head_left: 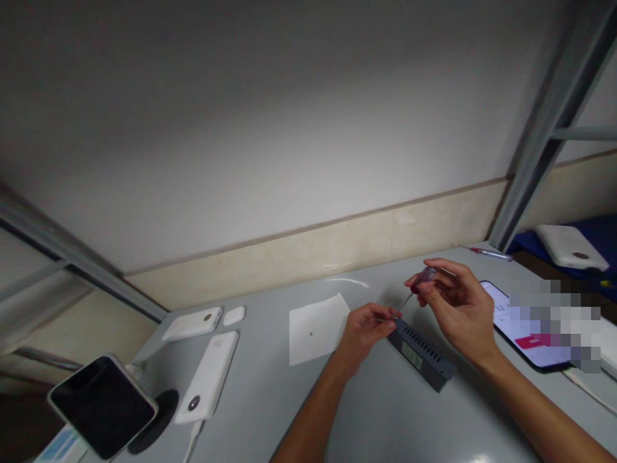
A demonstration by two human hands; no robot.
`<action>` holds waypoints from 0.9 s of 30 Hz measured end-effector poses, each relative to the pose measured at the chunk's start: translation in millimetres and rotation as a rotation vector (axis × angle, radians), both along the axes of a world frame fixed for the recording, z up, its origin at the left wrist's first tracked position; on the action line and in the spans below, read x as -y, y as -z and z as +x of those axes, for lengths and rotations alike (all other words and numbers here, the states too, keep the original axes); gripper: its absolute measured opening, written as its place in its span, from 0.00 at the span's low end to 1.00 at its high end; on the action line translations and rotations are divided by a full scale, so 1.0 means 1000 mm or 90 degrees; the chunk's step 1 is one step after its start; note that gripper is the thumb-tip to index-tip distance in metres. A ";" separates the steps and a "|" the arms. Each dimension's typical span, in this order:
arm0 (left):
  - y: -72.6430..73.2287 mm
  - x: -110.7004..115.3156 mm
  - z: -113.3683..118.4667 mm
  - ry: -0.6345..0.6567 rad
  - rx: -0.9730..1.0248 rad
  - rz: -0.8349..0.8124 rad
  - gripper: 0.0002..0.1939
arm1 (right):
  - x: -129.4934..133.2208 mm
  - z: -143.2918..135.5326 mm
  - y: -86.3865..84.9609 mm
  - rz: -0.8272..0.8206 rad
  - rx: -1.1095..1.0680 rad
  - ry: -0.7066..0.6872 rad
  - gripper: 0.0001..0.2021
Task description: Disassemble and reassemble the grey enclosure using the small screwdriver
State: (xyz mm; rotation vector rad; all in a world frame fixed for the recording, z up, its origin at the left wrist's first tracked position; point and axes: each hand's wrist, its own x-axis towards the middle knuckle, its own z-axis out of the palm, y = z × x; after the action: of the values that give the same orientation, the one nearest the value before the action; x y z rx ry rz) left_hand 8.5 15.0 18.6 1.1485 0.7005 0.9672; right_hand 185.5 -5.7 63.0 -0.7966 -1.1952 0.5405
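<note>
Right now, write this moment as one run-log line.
left hand: at one end of dark slotted box | right hand: gripping screwdriver, tip at same end | nearby: white paper, lit phone

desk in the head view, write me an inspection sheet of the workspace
surface: grey desk, shiny
job's things: screwdriver, tip at one end of a slotted dark box
clutter: paper with a dark speck, two phones, white power bank, second screwdriver
hands: right hand grips the screwdriver; left hand at the box's end
cables: white cable at the power bank, another near the right-side phone
surroundings: pale wall, metal posts
</note>
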 end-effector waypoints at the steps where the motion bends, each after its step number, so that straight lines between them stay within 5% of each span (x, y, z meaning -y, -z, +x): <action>1: 0.000 0.000 0.000 0.001 0.003 0.000 0.21 | 0.000 0.000 0.000 0.001 0.001 -0.003 0.14; 27: 0.004 0.000 0.000 0.029 -0.078 0.134 0.20 | 0.000 0.000 0.002 0.028 0.051 0.009 0.16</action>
State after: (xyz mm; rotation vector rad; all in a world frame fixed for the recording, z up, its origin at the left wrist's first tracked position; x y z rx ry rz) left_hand 8.5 15.1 14.3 1.4119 0.6792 0.9539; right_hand 185.4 -5.4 60.7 -0.7949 -1.2696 0.4740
